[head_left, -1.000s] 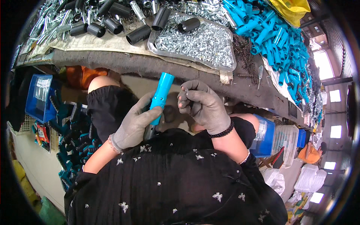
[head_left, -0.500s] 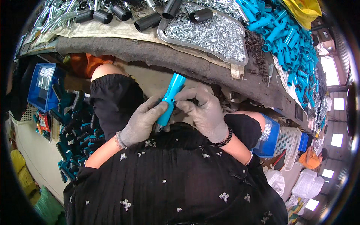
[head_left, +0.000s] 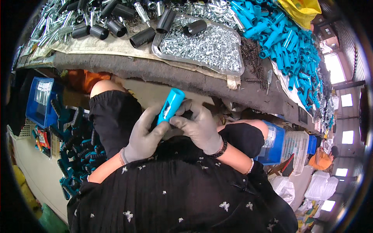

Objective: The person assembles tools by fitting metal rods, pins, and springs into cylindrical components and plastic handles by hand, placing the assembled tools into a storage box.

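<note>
Above the lap, 1 turquoise tube [head_left: 177, 99] is held at a tilt, its open upper end directed to the right, below the near edge of the cloth-covered bench [head_left: 116, 65]. An elongated slot is exposed along the tube's side. The lower part is clamped between the thumb and fingers of the gloved left hand [head_left: 144, 136]. The gloved right hand [head_left: 200, 130] is placed against the tube's right side, with its fingers curled; whether a small part is pinched between its fingertips cannot be told.

On the bench, small metal parts [head_left: 202, 48] are contained in a clear tray [head_left: 241, 66]. Black sleeves [head_left: 166, 21] are set at the tray's far left edge. Dark springs [head_left: 251, 52] are heaped to the right of the tray, with 1 screwdriver [head_left: 269, 80] laid just beside them. Farther right, more turquoise tubes [head_left: 289, 44] are piled. Below bench level, 1 blue crate [head_left: 30, 101] is positioned at far left.
</note>
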Demonstrator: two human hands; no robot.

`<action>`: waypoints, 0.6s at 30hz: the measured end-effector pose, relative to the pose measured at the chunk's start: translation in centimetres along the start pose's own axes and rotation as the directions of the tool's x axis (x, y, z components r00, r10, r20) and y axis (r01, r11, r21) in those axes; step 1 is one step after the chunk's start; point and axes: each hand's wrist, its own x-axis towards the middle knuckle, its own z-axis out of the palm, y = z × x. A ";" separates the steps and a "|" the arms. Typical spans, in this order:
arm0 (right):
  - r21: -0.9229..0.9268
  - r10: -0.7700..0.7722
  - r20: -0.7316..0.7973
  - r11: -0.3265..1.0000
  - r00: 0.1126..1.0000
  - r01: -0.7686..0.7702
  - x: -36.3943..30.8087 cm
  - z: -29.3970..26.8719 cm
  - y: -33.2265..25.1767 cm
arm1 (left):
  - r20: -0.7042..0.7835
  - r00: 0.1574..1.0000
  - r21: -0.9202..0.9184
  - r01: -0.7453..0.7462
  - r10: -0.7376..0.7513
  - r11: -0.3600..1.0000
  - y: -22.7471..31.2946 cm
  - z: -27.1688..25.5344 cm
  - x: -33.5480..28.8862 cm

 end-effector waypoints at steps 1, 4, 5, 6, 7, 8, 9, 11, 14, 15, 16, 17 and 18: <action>0.061 0.059 -0.001 0.996 0.998 -0.059 0.1 0.0 0.1 | 0.014 0.975 0.282 -0.218 0.223 0.934 -0.3 -0.4 0.2; -0.069 0.089 0.146 0.994 0.985 -0.080 0.6 -0.6 0.1 | 0.113 0.822 0.614 -0.500 0.559 0.611 0.2 -0.5 0.8; -0.185 0.102 0.160 0.980 0.982 -0.071 0.5 -0.6 -0.6 | 0.036 0.957 0.411 -0.278 0.289 0.868 0.2 -0.6 0.2; -0.193 0.088 0.164 0.980 0.983 -0.055 0.7 -0.6 -1.7 | 0.037 0.999 0.172 0.013 -0.020 0.985 0.2 -0.8 -0.4; -0.322 0.152 0.246 0.944 0.957 -0.067 0.8 -0.6 -3.1 | 0.068 0.997 0.131 0.024 -0.033 0.991 0.2 -0.8 -0.3; -0.447 0.226 0.313 0.892 0.923 -0.067 1.0 -0.6 -4.0 | 0.074 0.997 0.133 0.008 -0.018 0.991 0.5 -0.8 -0.1; -0.502 0.028 0.335 0.851 0.942 0.153 1.3 -1.3 -3.3 | 0.057 0.995 0.101 0.081 -0.087 0.992 1.0 -0.5 0.0; -0.840 -0.206 0.215 0.459 0.955 0.289 3.0 -1.7 -7.9 | -0.006 0.994 -0.025 0.112 -0.112 0.993 0.9 -0.4 -0.1; -0.944 -0.646 0.324 -0.173 0.691 0.281 6.6 -4.5 -10.6 | -0.043 0.991 -0.116 0.120 -0.126 0.986 1.3 -0.7 0.1; -0.942 -0.597 0.332 -0.176 0.730 0.284 7.5 -4.7 -11.3 | -0.033 0.990 -0.111 0.132 -0.136 0.985 1.7 -0.5 0.0; -0.943 -0.547 0.334 -0.181 0.768 0.281 8.0 -4.9 -11.8 | -0.027 0.991 -0.110 0.131 -0.135 0.985 1.7 -0.4 0.0; -0.943 -0.549 0.331 -0.182 0.767 0.277 8.6 -5.2 -11.8 | -0.007 0.988 -0.141 0.150 -0.152 0.979 1.6 -0.4 0.0; -0.941 -0.537 0.338 -0.221 0.773 0.258 9.4 -5.8 -11.5 | 0.013 0.985 -0.171 0.170 -0.171 0.970 1.6 -0.4 0.1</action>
